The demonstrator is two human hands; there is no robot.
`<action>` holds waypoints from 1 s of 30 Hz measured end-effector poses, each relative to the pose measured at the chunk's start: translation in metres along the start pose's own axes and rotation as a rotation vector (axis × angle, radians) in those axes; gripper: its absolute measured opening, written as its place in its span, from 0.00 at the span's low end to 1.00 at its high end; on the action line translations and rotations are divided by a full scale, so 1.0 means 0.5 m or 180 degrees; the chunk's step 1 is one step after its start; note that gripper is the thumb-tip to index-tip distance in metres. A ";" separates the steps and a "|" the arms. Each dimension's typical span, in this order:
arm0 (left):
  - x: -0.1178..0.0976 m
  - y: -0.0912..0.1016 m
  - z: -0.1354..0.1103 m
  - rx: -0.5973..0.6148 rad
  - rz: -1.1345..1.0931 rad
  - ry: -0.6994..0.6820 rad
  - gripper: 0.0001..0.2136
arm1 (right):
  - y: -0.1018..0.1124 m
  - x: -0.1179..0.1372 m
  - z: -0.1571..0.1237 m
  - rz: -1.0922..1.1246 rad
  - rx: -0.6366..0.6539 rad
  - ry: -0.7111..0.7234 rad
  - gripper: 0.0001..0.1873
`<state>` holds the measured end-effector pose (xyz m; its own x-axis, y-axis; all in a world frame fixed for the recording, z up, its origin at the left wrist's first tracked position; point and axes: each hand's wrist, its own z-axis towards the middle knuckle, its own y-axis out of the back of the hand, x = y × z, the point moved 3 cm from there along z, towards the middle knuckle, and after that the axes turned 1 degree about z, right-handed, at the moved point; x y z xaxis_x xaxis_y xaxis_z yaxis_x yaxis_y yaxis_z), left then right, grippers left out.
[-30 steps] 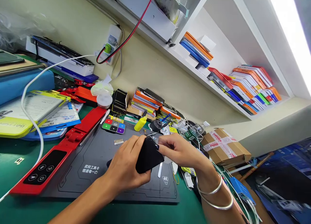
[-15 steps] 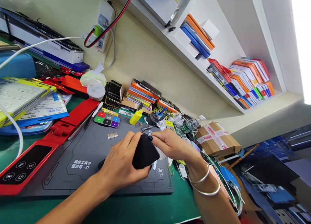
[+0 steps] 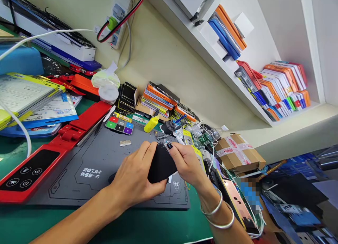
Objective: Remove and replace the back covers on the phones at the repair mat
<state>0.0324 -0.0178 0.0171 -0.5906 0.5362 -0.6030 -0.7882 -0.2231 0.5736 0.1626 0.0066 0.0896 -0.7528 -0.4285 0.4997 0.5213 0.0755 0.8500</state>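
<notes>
A black phone (image 3: 161,164) is held tilted above the dark grey work mat (image 3: 76,191). My left hand (image 3: 134,171) is closed round its left side, fingers along the upper edge and thumb at the lower edge. My right hand (image 3: 186,161) grips the phone's right side, its thumb with a dark nail pressed at the top corner. The fingers of that hand behind the phone are hidden. Just beyond, a thin screwdriver (image 3: 164,136) and a small metal plate (image 3: 125,143) lie on the mat.
A red device with touch buttons (image 3: 31,171) lies to the left. Along the back are a colour-marked case (image 3: 119,125), a yellow bottle (image 3: 151,124) and stacked boxes (image 3: 160,99). At the right sit cables, a cardboard box (image 3: 239,154) and a pink phone-shaped panel (image 3: 237,201).
My right hand has shifted lower along the phone's right edge, its thumb now on the corner. A white piece seen beside the phone is now hidden. The camera view has shifted slightly.
</notes>
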 end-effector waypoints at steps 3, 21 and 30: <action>-0.002 0.001 -0.002 -0.0020 0.0015 -0.0098 0.27 | 0.000 -0.005 -0.008 -0.0039 -0.0168 -0.0056 0.19; -0.006 -0.004 0.000 0.0312 -0.0203 0.0098 0.27 | 0.036 -0.004 0.028 -0.0017 0.1446 0.0251 0.20; -0.015 -0.004 -0.006 0.0206 -0.0096 -0.0116 0.27 | 0.042 -0.014 0.025 0.0207 0.1767 0.0134 0.20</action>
<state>0.0379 -0.0238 0.0186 -0.5591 0.5715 -0.6006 -0.7920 -0.1538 0.5908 0.1739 0.0226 0.1060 -0.7035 -0.4420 0.5565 0.2675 0.5608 0.7835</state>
